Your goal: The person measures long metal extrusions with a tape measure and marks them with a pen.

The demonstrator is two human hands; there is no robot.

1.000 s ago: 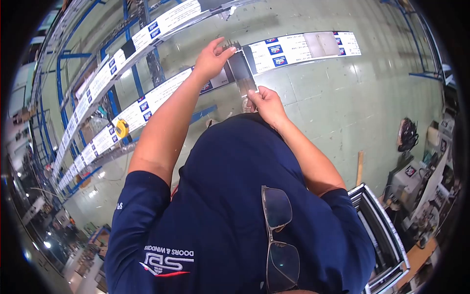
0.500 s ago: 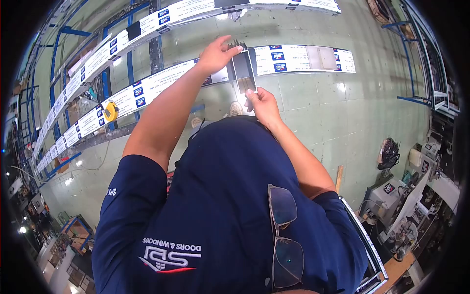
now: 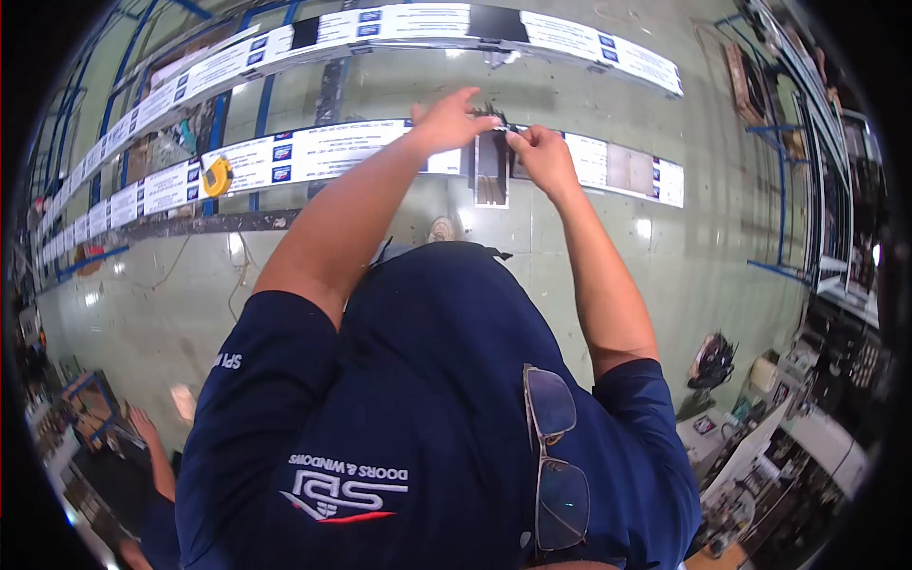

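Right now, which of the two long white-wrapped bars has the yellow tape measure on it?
The nearer bar, closest to your body; the tape measure lies on it. The farther bar has none.

On my feed, the shirt (image 3: 437, 399) gives me the clearest words, upside down in my view. Left of the glasses (image 3: 560, 503), its chest print (image 3: 347, 494) reads "SPI" in large white letters with a red stroke, and "DOORS & WINDOWS" in smaller white capitals. On the left sleeve (image 3: 271, 328), farther left of the glasses and higher up, I make out "SPI" and part of another letter. Well beyond the glasses, blue labels (image 3: 283, 153) repeat along the near strip (image 3: 328, 157) and the far strip (image 3: 418, 27), among lines of dark print on white; both are too small for me to read.
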